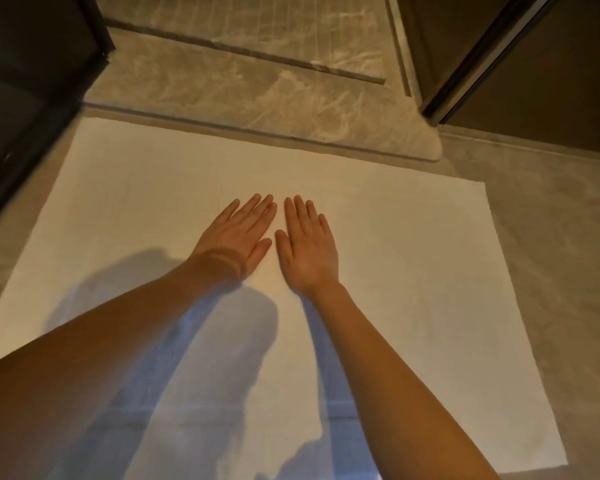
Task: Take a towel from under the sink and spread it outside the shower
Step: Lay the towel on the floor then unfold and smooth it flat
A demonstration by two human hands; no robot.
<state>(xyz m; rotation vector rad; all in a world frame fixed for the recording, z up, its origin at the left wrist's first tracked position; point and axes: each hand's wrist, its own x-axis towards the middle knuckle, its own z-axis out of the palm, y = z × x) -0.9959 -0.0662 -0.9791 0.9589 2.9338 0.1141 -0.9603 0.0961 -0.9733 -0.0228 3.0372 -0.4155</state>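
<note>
Near edge of the white towel (413, 271) cut off by the bottom border; its near left corner out of frame too. Middle of the towel covered by the left hand (238, 239) and right hand (307, 252), both lying flat, palms unseen against the cloth. Both forearms cropped at the lower border, elbows out of view. Dark panel (18, 98) on the left cropped by the left and top borders, too dim and smeared to identify. Shower floor (257, 32) beyond the marble threshold (257, 98) cut off at the top, surface detail blurred
</note>
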